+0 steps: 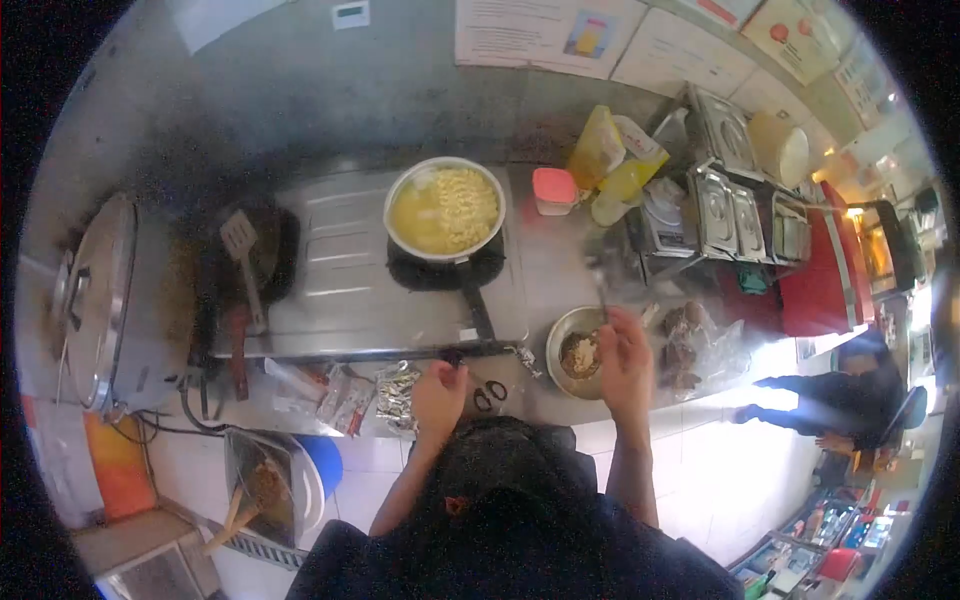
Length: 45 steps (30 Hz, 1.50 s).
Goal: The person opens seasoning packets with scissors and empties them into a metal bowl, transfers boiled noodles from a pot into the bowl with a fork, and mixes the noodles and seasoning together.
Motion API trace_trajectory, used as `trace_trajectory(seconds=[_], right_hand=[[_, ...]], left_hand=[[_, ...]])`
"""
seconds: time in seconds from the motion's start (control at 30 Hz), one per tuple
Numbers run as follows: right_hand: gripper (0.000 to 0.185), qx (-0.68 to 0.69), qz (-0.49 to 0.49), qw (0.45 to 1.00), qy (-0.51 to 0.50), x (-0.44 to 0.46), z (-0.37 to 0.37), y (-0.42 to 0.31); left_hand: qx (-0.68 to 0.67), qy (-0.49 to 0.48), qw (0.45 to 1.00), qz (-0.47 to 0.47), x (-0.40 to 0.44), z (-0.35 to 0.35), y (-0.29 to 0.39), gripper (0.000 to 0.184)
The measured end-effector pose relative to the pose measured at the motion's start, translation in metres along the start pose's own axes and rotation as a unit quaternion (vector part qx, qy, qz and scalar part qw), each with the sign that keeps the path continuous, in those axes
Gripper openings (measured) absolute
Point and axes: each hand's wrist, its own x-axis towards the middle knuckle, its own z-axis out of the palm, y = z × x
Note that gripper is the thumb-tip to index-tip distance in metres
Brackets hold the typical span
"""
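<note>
At the stove's front edge, my left hand (pixel 440 398) has its fingers closed on a dark stove knob (pixel 453 357). My right hand (pixel 628 362) grips a thin metal spoon (pixel 601 285), its far end blurred and pointing away from me. Just left of that hand is a metal bowl (pixel 556 352) holding brown seasoning and pale powder. On the burner stands a pan (pixel 407 240) of yellowish liquid, its dark handle (pixel 477 305) turned towards me. A block of noodles (pixel 468 208) lies in the pan's right half.
Left on the stove, a slotted spatula (pixel 241 240) rests across a dark pan. Opened foil packets (pixel 398 392) and scissors (pixel 489 396) lie along the front edge. A pink-lidded tub (pixel 554 190), yellow pouches (pixel 598 150) and lidded steel containers (pixel 715 205) stand at the back right. Another person (pixel 850 390) is far right.
</note>
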Motion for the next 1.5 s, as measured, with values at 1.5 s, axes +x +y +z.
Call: trace_trajectory(seconds=[1.5], right_hand=[[0.013,-0.125,-0.114,0.986,-0.001,-0.001,-0.013,0.024]], left_hand=[[-0.51,-0.155,0.812,-0.237,0.076,-0.019,-0.041,0.041]])
